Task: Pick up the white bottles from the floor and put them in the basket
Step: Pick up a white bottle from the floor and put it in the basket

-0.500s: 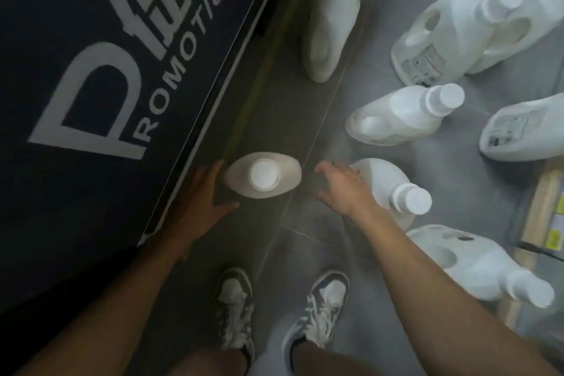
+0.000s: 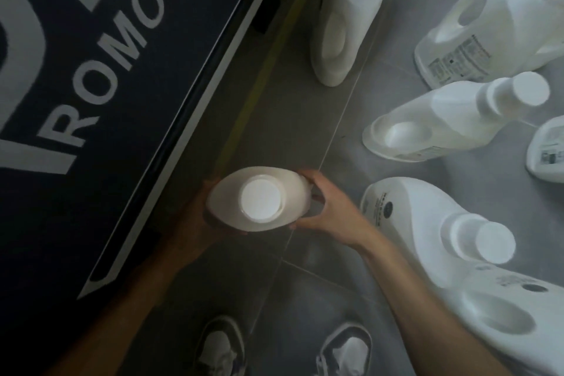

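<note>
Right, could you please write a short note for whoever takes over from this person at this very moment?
Hands: the left hand and the right hand both grip the upright bottle, one on each side. Whether it is off the floor is unclear.
Things: at least six more white bottles lie to the right, the nearest bottle beside the right hand. The basket is not in view.
Done: nothing that shows.
Left: take this bottle to the basket, then the rest.

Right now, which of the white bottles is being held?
The bottle seen cap-up beside the dark mat, gripped between the left hand and right hand; the others lie untouched.
</note>
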